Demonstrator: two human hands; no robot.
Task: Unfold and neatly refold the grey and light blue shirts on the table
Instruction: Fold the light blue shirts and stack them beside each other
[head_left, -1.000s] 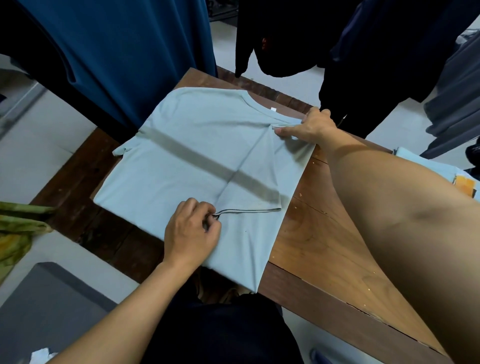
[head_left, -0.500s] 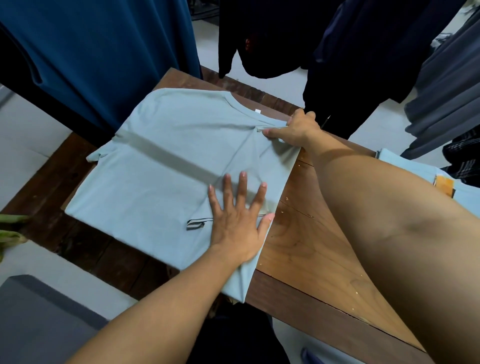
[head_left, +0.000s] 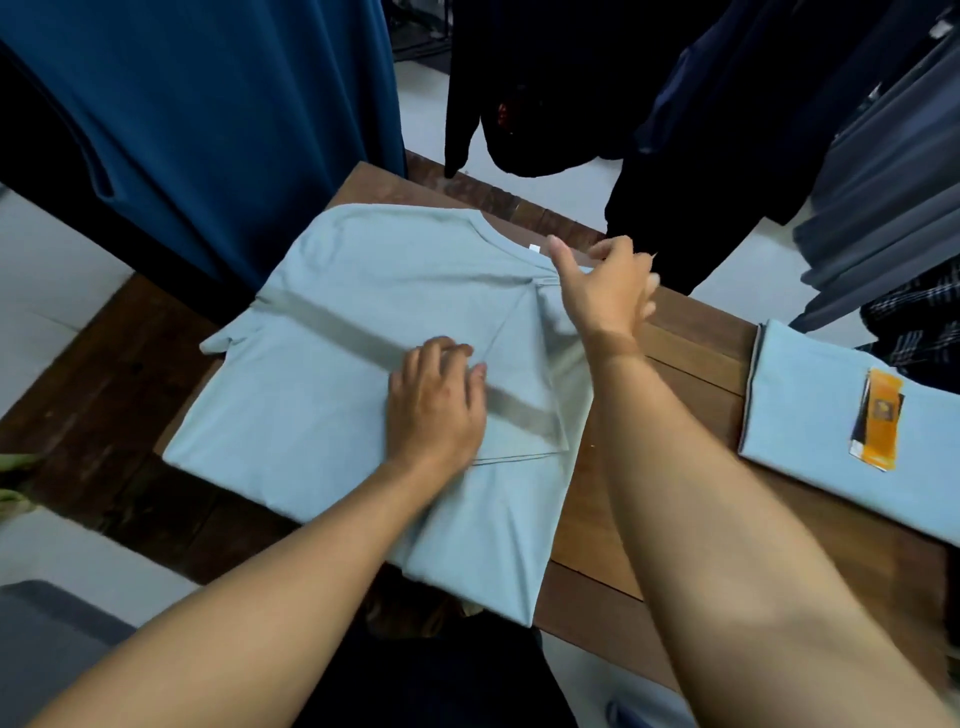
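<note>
A bare strip of table runs between the shirt and the folded shirt at the right, and the right forearm crosses above it. Dark bare wood also lies left of the shirt. At the far edge a blue garment hangs by the left corner. Black garments hang just behind the right hand, which is above the cloth. The left hand lies on the shirt's middle. The shirt's hem overhangs the near edge.

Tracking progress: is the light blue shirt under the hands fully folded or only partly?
Partly folded: the light blue shirt lies flat on the wooden table, one side turned inward, the other sleeve sticking out.
</note>
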